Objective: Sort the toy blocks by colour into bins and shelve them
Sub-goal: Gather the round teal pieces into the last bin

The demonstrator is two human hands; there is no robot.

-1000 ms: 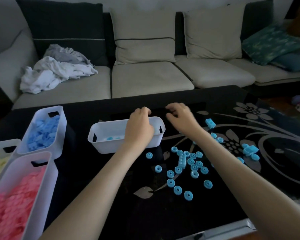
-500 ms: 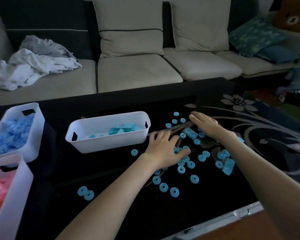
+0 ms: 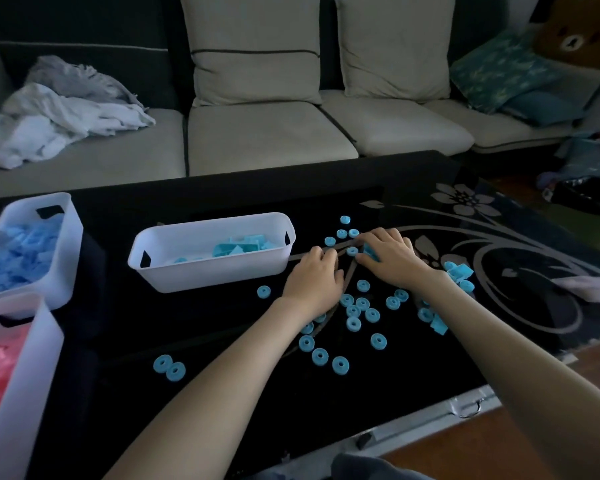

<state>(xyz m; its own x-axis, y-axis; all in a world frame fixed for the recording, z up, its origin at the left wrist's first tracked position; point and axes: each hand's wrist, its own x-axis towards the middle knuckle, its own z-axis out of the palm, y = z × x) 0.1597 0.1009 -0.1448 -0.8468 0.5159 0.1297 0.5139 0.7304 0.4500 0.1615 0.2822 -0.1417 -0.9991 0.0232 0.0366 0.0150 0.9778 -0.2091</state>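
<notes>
Several teal rings [image 3: 353, 323] lie scattered on the black glass table [image 3: 222, 344], with a few teal bricks [image 3: 460, 273] to the right. A white bin [image 3: 219, 271] holding teal blocks stands left of them. My left hand [image 3: 314, 280] rests on the table just off the bin's right end, fingers curled down; anything under them is hidden. Close to its right, my right hand [image 3: 394, 259] curls its fingers round a teal block [image 3: 369, 251] among the far rings.
At the left edge stand a white bin of light blue blocks [image 3: 65, 268] and a white bin of pink blocks [image 3: 32, 362]. Two rings [image 3: 169, 367] lie apart near the front. Behind the table is a sofa with crumpled laundry [image 3: 49, 116].
Both hands left the teal bin and came down onto the scattered rings. Since half a second ago, their flat fingers have curled and the hands have drawn closer together.
</notes>
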